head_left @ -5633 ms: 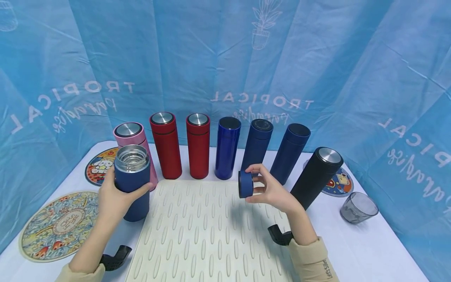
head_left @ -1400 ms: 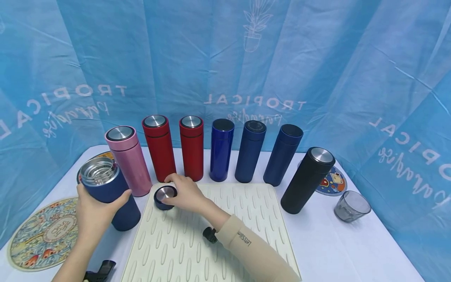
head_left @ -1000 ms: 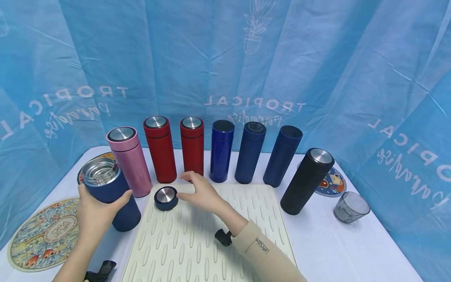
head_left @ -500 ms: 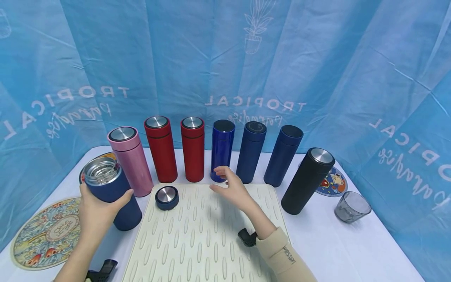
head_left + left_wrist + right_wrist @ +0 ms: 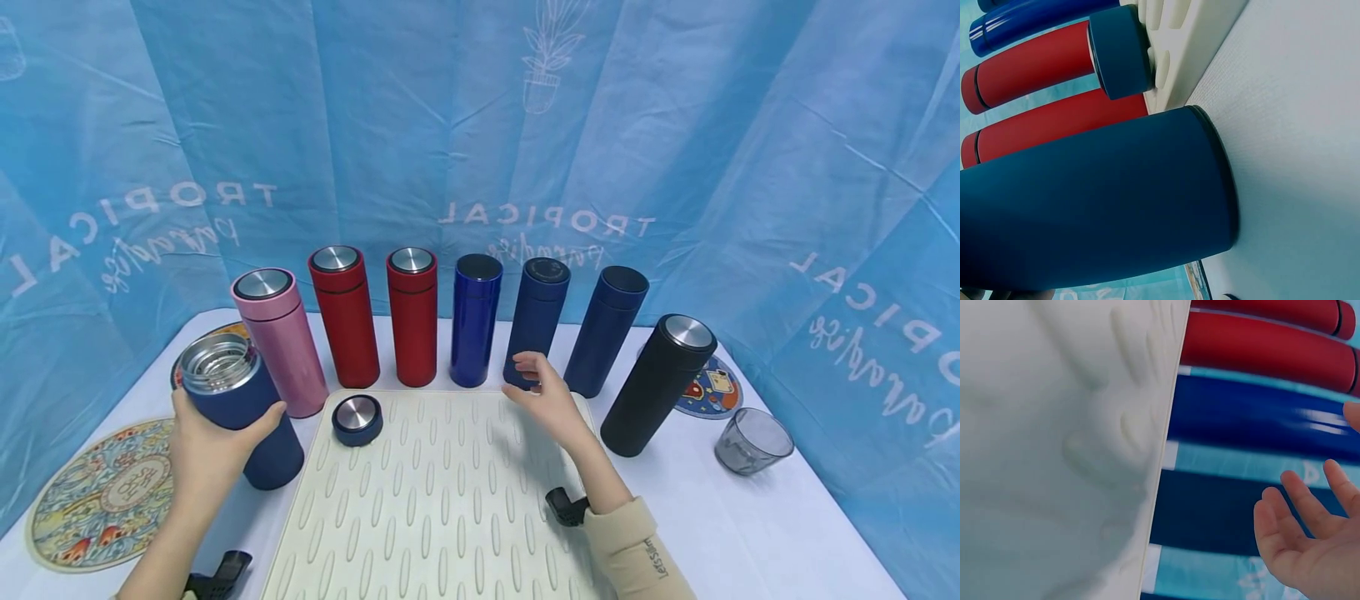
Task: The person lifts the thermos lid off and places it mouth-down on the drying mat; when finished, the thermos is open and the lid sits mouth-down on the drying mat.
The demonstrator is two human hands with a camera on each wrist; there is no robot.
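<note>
My left hand grips a wide navy thermos flask at the left, its steel mouth uncovered. The left wrist view shows the body of this flask close up, its base near the white tablecloth. On the back left corner of the cream mat lies the navy lid, steel disc upward, apart from both hands. My right hand hovers over the mat's back right part, fingers loosely bent and holding nothing. Behind it stands a navy flask, also in the right wrist view.
Along the back stand a pink flask, two red flasks, a glossy blue flask, another navy flask and a black flask. A grey glass is at right, a patterned round mat at left.
My right hand has put the navy lid down on the mat's left corner, let go and moved off to the right. The held flask is slightly farther left and lower than at first.
</note>
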